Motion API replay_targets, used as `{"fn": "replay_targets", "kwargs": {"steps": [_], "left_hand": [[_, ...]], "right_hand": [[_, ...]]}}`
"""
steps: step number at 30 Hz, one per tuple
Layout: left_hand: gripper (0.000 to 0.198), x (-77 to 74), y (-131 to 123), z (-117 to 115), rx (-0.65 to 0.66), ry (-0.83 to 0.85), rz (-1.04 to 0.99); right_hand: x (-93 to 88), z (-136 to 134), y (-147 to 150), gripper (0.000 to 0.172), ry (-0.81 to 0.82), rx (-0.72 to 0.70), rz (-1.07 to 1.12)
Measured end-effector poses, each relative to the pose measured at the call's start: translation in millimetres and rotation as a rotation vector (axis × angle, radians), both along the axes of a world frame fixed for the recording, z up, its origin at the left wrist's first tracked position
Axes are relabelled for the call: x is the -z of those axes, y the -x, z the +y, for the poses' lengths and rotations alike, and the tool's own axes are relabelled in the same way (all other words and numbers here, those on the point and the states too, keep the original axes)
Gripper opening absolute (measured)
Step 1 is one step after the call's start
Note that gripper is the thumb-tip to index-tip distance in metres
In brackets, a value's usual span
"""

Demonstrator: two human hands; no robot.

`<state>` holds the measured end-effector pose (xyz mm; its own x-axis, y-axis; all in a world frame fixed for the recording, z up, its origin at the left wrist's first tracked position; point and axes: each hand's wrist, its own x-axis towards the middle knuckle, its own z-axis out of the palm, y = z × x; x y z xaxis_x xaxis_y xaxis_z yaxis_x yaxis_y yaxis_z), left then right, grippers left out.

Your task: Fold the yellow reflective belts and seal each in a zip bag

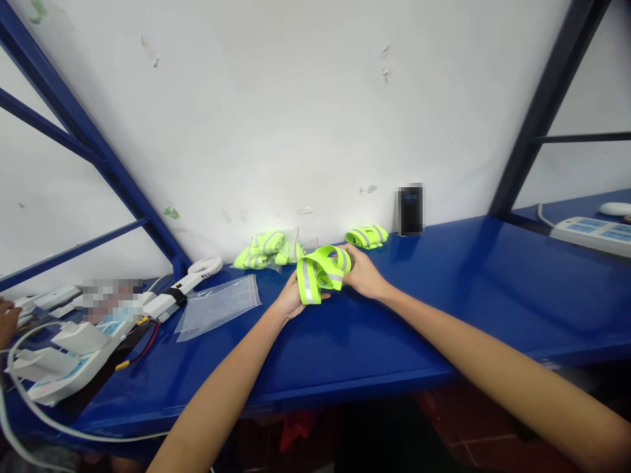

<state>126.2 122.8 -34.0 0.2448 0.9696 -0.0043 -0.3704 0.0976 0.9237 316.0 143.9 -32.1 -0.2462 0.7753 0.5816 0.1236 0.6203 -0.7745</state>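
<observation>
Between my two hands, above the blue table, is a looped neon-yellow reflective strap with a silver stripe. My left hand grips its left side from below, the fingers partly hidden behind the band. On the other side my right hand holds the right edge, its fingertips covered by the strap. A rolled reflective strap lies just beyond my right hand near the wall. Several more straps in clear bags are heaped behind my left hand. Flat on the table to the left is a clear zip bag.
A white handheld fan and a power strip with plugs and cables occupy the left side. A dark upright object, blurred out, leans at the wall. Another person's hand shows at the far left. A second power strip lies right.
</observation>
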Motion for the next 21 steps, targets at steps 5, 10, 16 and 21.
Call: {"fn": "replay_targets", "kwargs": {"steps": [5, 10, 16, 21], "left_hand": [[0.047, -0.2, -4.6, 1.1, -0.073, 0.008, -0.051], [0.054, 3.3, 3.4, 15.9, -0.319, -0.038, -0.199], [0.057, -4.3, 16.7, 23.4, -0.381, -0.161, -0.229], [0.062, -15.1, 11.2, 12.2, -0.272, -0.255, -0.180]], "right_hand": [[-4.0, -2.5, -5.1, 0.060, -0.086, 0.009, -0.047], [-14.0, -8.5, -8.2, 0.046, 0.019, -0.241, -0.017], [-16.7, -9.9, 1.7, 0.058, 0.290, -0.224, 0.194], [-12.1, -4.6, -0.1, 0.024, 0.271, -0.070, 0.253]]}}
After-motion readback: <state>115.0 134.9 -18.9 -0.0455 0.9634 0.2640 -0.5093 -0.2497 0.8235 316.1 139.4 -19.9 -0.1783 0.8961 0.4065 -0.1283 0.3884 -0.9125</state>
